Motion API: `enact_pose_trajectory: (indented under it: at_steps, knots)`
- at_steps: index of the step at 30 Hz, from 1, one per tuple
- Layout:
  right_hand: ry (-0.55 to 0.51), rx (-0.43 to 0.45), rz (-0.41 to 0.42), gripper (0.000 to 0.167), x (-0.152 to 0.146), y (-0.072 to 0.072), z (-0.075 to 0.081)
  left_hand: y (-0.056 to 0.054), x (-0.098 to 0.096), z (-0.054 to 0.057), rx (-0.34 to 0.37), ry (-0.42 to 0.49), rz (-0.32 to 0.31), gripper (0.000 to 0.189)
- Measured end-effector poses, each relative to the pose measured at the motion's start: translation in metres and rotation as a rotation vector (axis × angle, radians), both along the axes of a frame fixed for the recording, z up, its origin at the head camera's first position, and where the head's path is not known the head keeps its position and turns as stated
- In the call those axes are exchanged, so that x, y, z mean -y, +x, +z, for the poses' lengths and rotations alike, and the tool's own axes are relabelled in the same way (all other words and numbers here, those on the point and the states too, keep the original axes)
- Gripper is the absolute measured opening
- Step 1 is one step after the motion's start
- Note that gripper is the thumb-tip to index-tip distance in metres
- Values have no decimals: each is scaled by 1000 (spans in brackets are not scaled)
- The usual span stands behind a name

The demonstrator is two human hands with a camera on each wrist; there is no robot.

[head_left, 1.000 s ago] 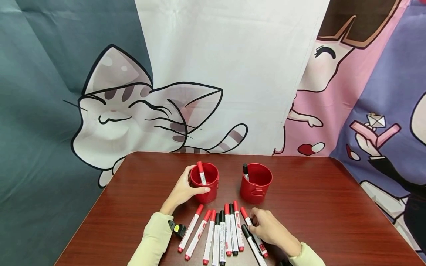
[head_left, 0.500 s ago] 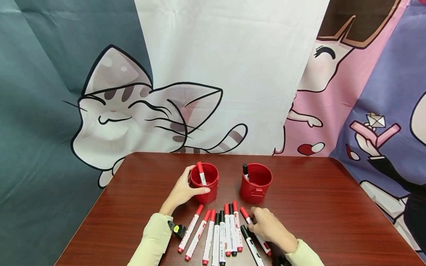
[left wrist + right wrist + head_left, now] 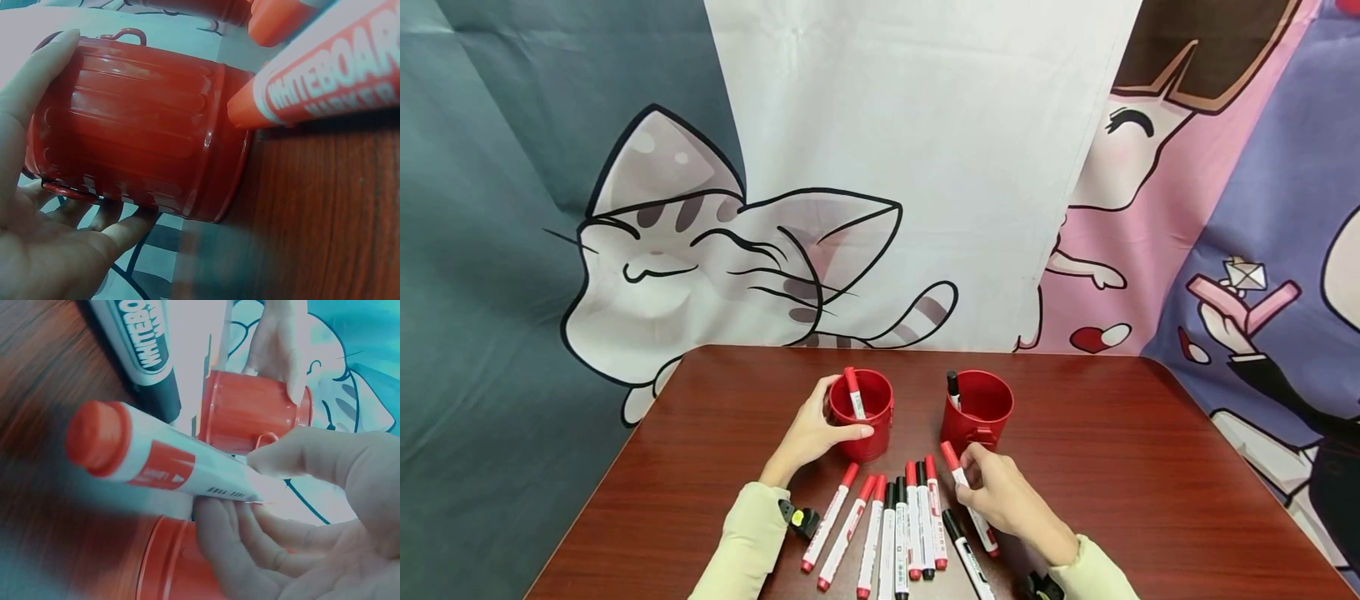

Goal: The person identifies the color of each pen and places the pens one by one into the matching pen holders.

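Observation:
My left hand (image 3: 814, 429) grips the left red bucket (image 3: 874, 442), thumb over the near rim and fingers round its far side, as the left wrist view also shows. A red-capped marker (image 3: 854, 393) stands inside that bucket. In my right hand (image 3: 1003, 497) a red-capped whiteboard marker (image 3: 979, 523) is pinched between thumb and fingers; in the right wrist view its red end plug (image 3: 97, 439) faces the camera. This marker tilts just in front of the right red bucket (image 3: 988, 408), which holds a black-capped marker (image 3: 953, 388).
Several red- and black-capped markers (image 3: 871, 533) lie in a rough row on the brown wooden table (image 3: 1112, 450), in front of the buckets. A black-capped marker (image 3: 967, 554) lies just left of the right hand. Behind the table hangs a cartoon-printed cloth (image 3: 925, 167).
My right hand has raised the red-capped marker off the table and moved it slightly towards the right bucket. The black-capped marker beside it shifted a little. The left hand stays on its bucket.

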State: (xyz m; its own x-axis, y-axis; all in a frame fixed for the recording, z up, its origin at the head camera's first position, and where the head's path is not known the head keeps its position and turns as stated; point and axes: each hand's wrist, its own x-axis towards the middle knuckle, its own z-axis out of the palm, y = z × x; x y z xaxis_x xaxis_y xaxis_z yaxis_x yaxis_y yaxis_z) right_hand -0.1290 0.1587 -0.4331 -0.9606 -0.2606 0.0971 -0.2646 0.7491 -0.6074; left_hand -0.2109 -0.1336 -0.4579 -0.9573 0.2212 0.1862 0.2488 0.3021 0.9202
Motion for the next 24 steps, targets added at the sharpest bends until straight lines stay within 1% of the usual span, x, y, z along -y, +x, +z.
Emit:
enact_pose_trajectory:
  at_steps: [2,9,15,19,24]
  knots:
    - [-47,-20,-7,23,1,0,1,1,-1,2,5,0,-6,82]
    - [-197,-129,0,29,5,-1,3,16,-4,26,-14,6,-28,79]
    - [-307,-195,7,35,10,-2,7,18,-4,30,-7,-4,-30,79]
    - [-354,-237,26,37,15,-3,12,18,-3,32,10,-21,-26,80]
    - [-402,-238,30,37,21,-5,15,17,-3,30,13,-24,-24,81]
